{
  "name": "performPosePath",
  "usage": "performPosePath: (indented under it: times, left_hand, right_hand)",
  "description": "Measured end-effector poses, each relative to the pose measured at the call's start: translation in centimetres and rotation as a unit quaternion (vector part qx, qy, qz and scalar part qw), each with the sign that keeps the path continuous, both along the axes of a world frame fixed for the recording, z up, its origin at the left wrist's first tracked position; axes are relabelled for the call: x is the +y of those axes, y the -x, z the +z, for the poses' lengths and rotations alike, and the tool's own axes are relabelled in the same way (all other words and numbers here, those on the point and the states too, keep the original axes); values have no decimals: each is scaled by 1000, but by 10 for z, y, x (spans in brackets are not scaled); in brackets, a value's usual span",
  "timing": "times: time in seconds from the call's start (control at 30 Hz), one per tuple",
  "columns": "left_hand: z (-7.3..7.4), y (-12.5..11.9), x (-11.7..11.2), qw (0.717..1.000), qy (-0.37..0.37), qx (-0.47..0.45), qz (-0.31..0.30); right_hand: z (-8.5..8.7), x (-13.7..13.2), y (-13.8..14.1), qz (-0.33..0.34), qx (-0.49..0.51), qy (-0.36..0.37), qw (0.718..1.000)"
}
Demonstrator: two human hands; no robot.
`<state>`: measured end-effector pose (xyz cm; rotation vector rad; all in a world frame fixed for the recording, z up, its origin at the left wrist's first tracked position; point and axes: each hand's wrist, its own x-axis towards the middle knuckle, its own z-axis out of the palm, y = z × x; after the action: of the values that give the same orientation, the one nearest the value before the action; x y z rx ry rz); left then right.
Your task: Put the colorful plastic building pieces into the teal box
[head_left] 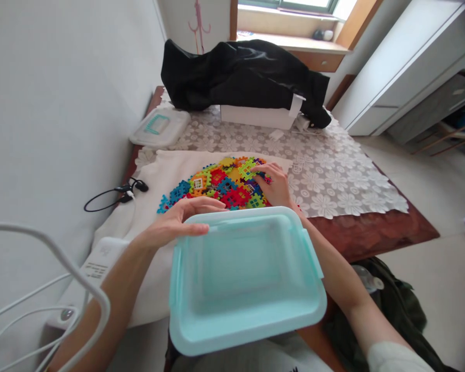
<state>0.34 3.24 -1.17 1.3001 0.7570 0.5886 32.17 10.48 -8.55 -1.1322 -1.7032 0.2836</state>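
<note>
A turquoise plastic storage box (240,263) is tilted toward me at the table's near edge, with no contents visible in it. My left hand (182,219) grips its far left rim, thumb on the inner side and fingers stretched beyond the rim. Behind the box lies a heap of colourful interlocking plastic building pieces (219,178), in blue, red, green, orange and yellow. My right hand (275,183) is at the heap's right side, its fingertips closed on a yellow-green building piece (247,168). The box hides the near part of the heap.
A cream cloth (155,178) lies under the heap, on a lace tablecloth (321,173). A clear lid (160,127) lies at the back left. Black earphones (127,191) and white cables (46,237) are on the left. A black cover (240,72) drapes over something at the back.
</note>
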Motion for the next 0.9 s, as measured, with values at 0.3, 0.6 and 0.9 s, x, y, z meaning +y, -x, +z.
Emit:
performPosePath:
  times: [0.3,0.6,0.9]
  left_hand:
    - [19,12,-2,986,-82,116,89]
    - [14,9,8,963,-12,108,246]
    - [4,-7,4,969,83,-57,227]
  right_hand:
    - [29,-12,-9,194,391,133,890]
    - [64,-33,-17,514,125,90,844]
    - [21,-14,-8,89,31,135,986]
